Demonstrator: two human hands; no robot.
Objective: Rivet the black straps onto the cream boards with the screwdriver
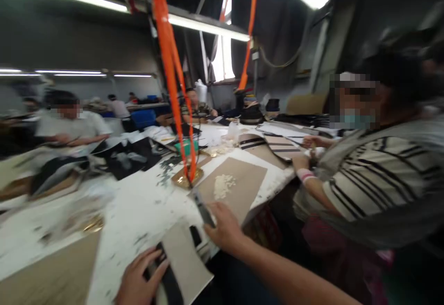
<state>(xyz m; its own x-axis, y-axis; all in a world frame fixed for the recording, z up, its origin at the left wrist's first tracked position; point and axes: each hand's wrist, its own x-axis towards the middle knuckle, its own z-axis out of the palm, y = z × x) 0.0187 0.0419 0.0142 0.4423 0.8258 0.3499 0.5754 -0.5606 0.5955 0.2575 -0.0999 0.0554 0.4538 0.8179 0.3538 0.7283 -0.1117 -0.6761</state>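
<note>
Beige panel (187, 254) at seven o'clock, gripped by my left hand (140, 275), should stay steady. At six, my right hand (224, 226) grasps a blurred grey tool (201, 207), best guided lightly.

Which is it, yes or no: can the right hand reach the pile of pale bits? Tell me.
Probably yes: the pile of pale bits lies just beyond the right hand on the brown sheet, with nothing seen between them. The hand seems to hold a dark tool, though, which may need setting down first.
</note>
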